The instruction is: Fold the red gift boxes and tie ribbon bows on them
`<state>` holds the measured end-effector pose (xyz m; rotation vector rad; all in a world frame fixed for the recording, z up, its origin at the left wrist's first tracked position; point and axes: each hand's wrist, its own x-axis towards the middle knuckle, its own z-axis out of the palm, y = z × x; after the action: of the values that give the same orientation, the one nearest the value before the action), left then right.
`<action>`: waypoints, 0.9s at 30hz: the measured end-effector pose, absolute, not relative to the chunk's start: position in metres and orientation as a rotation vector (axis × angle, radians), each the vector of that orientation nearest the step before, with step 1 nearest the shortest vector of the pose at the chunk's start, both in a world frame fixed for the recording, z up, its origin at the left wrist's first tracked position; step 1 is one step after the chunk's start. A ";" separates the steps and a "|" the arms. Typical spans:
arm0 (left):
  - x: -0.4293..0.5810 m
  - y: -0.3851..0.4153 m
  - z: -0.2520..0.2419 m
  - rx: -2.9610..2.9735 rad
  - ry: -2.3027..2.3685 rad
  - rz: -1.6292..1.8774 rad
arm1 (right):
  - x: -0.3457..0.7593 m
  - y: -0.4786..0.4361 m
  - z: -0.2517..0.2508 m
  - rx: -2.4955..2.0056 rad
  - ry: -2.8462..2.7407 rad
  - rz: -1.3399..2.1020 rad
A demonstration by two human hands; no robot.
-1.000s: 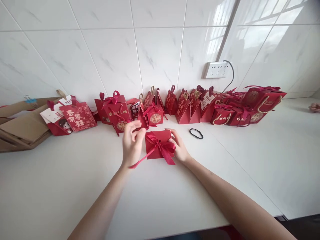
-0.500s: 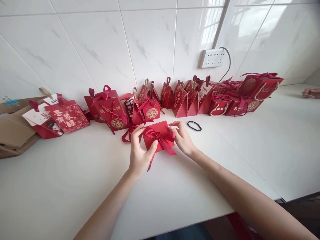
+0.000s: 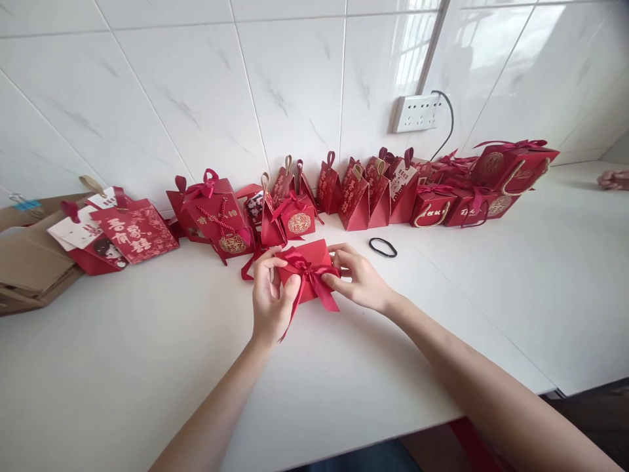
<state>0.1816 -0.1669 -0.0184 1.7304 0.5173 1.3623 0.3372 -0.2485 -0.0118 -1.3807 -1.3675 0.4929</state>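
Observation:
A small red gift box (image 3: 314,252) is on the white table in front of me, with a dark red ribbon (image 3: 308,270) tied in a bow across its top. My left hand (image 3: 274,292) grips the box's left side, thumb on the near-left part and fingers along the far-left edge. On the right, my right hand (image 3: 360,278) pinches the bow's right side between thumb and fingers, its other fingers behind the box's right edge. Two ribbon tails hang down over the near side. The box's underside is hidden.
Several red gift boxes (image 3: 354,196) line the tiled wall. A black elastic band (image 3: 382,247) lies right of my right hand. Brown cardboard (image 3: 37,262) is at the far left, a power strip (image 3: 417,113) on the wall. Another person's hand (image 3: 613,179) rests at the far right.
My right hand has moved from the box's far-right corner down onto the bow's right loop. My left thumb has shifted left, and the ribbon tails have swung slightly left.

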 end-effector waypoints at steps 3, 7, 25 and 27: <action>0.182 -0.168 -0.016 1.716 0.597 1.396 | 0.336 -0.250 -0.012 -1.386 -1.460 0.443; 0.182 -0.165 -0.015 1.744 0.692 1.464 | 0.335 -0.253 -0.012 -1.364 -1.555 0.429; 0.183 -0.163 -0.027 1.876 0.670 1.524 | 0.342 -0.253 -0.003 -1.554 -1.318 0.667; 0.184 -0.163 -0.029 1.875 0.722 1.568 | 0.342 -0.252 -0.001 -1.519 -1.271 0.768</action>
<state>0.1843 -0.1626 -0.0291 1.8747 0.7224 1.5679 0.3416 -0.2520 -0.0015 -1.5193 -1.2705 0.7679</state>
